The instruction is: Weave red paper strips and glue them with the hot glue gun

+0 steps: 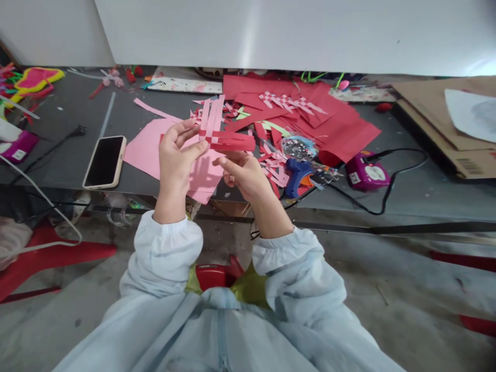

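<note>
Over the gray surface (pixel 437 196), near its front edge, the left hand (pixel 174 152) pinches interlaced pink-and-red paper strips (pixel 212 121) between its fingers, raised apart from the pink sheet (pixel 144 147). Right hand (pixel 246 175): fingers curled beneath the red ends, contact indeterminable.

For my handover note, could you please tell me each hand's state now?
Left hand: closed, holding interlaced pink-and-red paper strips.
Right hand: partly curled near the strips; grip cannot be told.
</note>
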`<state>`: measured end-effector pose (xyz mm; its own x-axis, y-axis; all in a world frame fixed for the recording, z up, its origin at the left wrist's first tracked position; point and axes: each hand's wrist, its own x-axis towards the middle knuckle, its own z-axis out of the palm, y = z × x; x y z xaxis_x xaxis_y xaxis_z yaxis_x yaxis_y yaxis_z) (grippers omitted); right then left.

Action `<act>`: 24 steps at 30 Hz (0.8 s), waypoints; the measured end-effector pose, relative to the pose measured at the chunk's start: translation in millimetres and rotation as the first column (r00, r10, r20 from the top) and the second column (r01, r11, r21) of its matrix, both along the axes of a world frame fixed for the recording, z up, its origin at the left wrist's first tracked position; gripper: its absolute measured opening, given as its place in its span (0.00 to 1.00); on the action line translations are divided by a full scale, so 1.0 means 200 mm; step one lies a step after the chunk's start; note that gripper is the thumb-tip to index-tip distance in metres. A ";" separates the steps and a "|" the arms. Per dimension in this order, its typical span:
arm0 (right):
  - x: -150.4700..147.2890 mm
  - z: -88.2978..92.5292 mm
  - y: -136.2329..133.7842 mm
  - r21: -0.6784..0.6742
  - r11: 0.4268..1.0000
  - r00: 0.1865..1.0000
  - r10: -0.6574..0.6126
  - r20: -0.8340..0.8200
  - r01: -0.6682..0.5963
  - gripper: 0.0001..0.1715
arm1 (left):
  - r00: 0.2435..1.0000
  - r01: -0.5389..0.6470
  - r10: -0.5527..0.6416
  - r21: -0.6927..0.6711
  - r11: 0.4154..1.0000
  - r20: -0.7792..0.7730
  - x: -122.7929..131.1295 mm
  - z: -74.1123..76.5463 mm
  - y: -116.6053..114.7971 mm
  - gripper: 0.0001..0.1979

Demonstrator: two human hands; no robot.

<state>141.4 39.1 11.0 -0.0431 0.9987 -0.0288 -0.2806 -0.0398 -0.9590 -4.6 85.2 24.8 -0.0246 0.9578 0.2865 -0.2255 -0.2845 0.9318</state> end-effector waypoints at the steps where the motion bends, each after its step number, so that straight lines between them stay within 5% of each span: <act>1: -0.02 0.00 0.00 -0.014 0.999 0.997 -0.033 -0.065 0.032 0.29 | 1.000 0.001 -0.001 0.029 1.000 -0.011 0.01 0.00 -0.01 0.22; 8: -0.04 0.02 0.02 -0.085 0.964 0.910 -0.265 -0.318 0.251 0.18 | 0.989 0.112 -0.107 0.041 0.993 -0.102 0.06 0.03 -0.06 0.22; 12: -0.01 0.01 0.04 -0.043 0.964 0.925 -0.265 -0.272 0.263 0.15 | 0.992 0.099 -0.108 -0.122 0.988 -0.071 0.05 0.05 -0.06 0.09; 24: 0.03 0.02 0.03 0.071 0.970 0.972 -0.228 -0.062 0.232 0.21 | 0.978 0.089 -0.105 -0.093 0.992 -0.180 0.03 0.06 -0.06 0.16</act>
<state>147.1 44.5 16.0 0.1887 0.9810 0.0454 -0.3240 0.1058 -0.9401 1.8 72.4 37.0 0.1155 0.9738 0.1957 -0.0701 -0.1885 0.9796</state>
